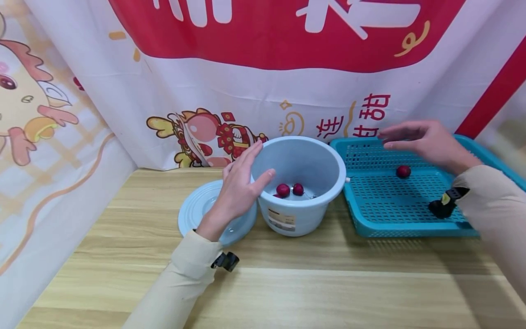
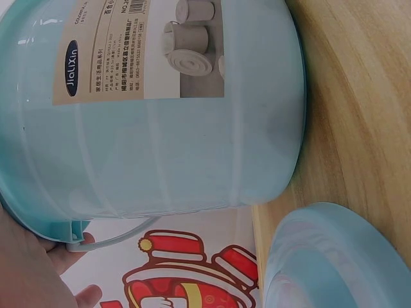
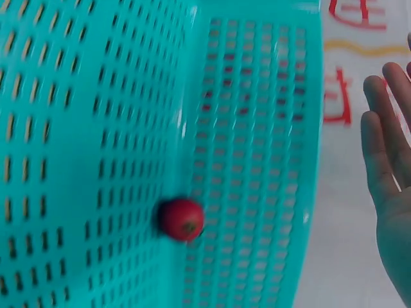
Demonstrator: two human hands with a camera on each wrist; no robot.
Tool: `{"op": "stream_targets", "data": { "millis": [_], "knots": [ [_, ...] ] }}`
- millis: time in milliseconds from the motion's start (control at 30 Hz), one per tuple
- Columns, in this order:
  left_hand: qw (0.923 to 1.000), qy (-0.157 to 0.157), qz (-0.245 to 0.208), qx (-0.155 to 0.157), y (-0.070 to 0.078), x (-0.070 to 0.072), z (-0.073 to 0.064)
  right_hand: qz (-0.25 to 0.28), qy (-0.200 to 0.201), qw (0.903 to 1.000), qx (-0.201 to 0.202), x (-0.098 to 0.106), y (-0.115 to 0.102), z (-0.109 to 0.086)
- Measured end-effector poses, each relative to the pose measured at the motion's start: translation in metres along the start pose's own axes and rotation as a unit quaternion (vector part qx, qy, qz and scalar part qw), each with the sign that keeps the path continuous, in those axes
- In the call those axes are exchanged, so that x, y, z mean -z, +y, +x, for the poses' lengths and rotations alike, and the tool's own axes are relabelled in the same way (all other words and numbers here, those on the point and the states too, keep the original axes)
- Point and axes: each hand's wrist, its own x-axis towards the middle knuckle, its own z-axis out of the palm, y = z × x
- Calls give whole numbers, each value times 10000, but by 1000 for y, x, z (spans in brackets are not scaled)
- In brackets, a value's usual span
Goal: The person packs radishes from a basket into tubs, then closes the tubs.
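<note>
My left hand (image 1: pixel 241 183) rests against the left rim of a light blue bucket (image 1: pixel 297 219), fingers straight and thumb reaching over the rim. Inside lie small round dark red fruits (image 1: pixel 283 190), partly hidden by the front wall. The left wrist view shows the bucket's labelled side and part of its pale handle (image 2: pixel 122 239). Held above the back of a teal basket (image 1: pixel 411 230), my right hand (image 1: pixel 427 142) has extended fingers and carries nothing. One round red fruit (image 3: pixel 182 219) sits on the basket floor, close to the slotted wall, apart from the hand.
A light blue round lid (image 1: pixel 193 214) lies on the wooden table (image 1: pixel 296 288) left of the bucket, partly under my left forearm. Behind everything hangs a printed white and red cloth (image 1: pixel 230 87). The basket stands right of the bucket.
</note>
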Motion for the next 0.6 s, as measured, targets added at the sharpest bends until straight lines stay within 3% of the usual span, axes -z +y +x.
{"op": "stream_targets", "data": {
  "millis": [300, 600],
  "knots": [
    [10000, -3, 24, 2, 1, 0, 0, -365, -533, 9969, -459, 19, 46, 2],
    [10000, -4, 44, 14, 0, 0, 0, -509, -872, 9924, -710, 21, 70, 3]
  ]
}}
